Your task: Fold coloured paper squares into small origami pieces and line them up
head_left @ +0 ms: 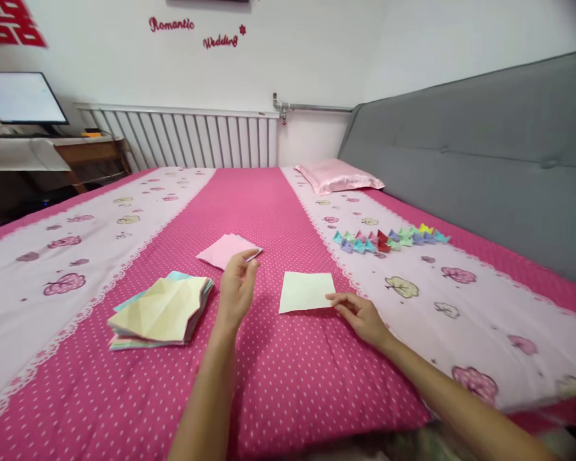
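My right hand [362, 315] pinches the right edge of a pale green square sheet of paper [307, 291], between thumb and fingers. The sheet is right above the bedspread; whether its far edge touches the cloth I cannot tell. My left hand [237, 285] is beside a small stack of pink paper squares [223, 248], partly covering its right side. Its fingers are curved, with the thumb a little apart and nothing visible between them. Left of that hand lies a thicker stack of creased coloured paper [166, 310], a pale yellow sheet on top and blue and pink edges below.
Several small folded paper pieces [388, 241] in mixed colours stand in rows on the right of the pink bedspread [254, 198]. Behind them are a pink pillow [338, 176] and a grey headboard [480, 141]. A monitor [24, 99] is on a desk at far left.
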The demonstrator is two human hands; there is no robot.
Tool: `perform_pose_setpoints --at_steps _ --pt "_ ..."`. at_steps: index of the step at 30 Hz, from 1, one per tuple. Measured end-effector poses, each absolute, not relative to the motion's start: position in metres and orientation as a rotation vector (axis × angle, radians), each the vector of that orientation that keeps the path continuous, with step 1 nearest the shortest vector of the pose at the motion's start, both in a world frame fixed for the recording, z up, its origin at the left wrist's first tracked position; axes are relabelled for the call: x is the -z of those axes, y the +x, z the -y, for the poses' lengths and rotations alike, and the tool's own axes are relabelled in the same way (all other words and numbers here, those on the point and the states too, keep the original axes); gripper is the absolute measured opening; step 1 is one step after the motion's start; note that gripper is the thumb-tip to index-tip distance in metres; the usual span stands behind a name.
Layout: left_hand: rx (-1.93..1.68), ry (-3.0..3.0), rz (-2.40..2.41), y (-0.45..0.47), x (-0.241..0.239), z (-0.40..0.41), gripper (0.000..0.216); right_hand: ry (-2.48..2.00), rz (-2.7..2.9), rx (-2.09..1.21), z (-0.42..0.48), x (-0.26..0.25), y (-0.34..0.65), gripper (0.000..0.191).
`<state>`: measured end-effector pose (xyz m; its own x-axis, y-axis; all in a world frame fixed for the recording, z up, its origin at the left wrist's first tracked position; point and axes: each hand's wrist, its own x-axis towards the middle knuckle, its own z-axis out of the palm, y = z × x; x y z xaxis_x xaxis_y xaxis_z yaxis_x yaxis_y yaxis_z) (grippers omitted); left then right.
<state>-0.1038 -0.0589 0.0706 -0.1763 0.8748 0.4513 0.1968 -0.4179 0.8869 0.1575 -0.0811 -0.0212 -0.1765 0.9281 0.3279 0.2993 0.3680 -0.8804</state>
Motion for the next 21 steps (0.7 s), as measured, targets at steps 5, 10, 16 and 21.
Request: perform_pose_setpoints --at_steps 5,10,16,21 --pt "-1.334 1.782 -1.173 -0.078 -0.049 0.109 0.025 -1.059 1.773 -1.023 0.109 0.018 0.169 0.011" --pt "-1.037 2.012 -1.172 -0.072 -0.050 0.139 0.032 -1.158 1.625 -1.157 0.111 0.018 0.178 0.016" --pt "-0.823 2.230 -1.325 -0.085 -0.058 0.156 0.038 -1.392 1.532 -1.016 0.098 0.029 0.175 0.028" --pt "-0.676 2.293 -1.434 -0.090 -0.052 0.165 0.038 -1.570 1.495 -0.814 0.085 0.036 0.148 0.046"
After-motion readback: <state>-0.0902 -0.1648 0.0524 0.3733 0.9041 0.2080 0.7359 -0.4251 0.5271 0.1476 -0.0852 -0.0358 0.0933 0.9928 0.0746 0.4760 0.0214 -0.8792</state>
